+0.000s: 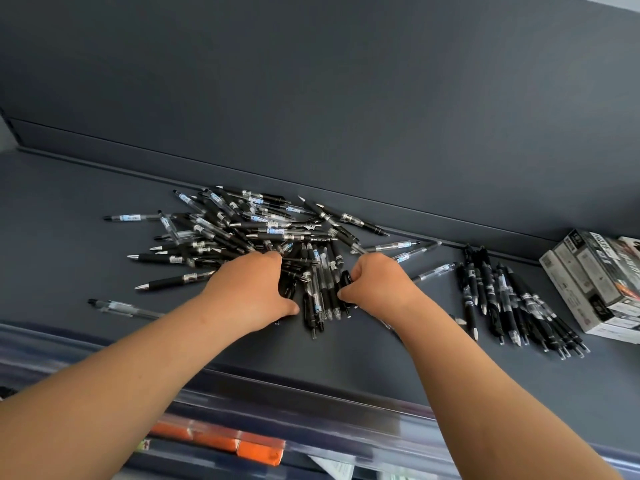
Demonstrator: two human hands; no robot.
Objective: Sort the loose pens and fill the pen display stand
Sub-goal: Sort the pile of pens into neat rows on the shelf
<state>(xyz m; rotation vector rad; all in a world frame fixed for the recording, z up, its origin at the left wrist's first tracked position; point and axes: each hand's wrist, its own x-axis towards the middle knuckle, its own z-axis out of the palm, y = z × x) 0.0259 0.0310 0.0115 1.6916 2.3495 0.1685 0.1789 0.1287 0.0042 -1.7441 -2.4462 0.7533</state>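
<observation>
Head camera: my left hand (252, 292) and right hand (375, 285) both curl round a bundle of black pens (322, 296), squeezing it from either side on the dark shelf (86, 261). Just beyond my knuckles the loose pile of pens (242, 226) lies heaped. Off to the right, an aligned row of pens (502, 299) lies beside stacked printed boxes (595, 282).
</observation>
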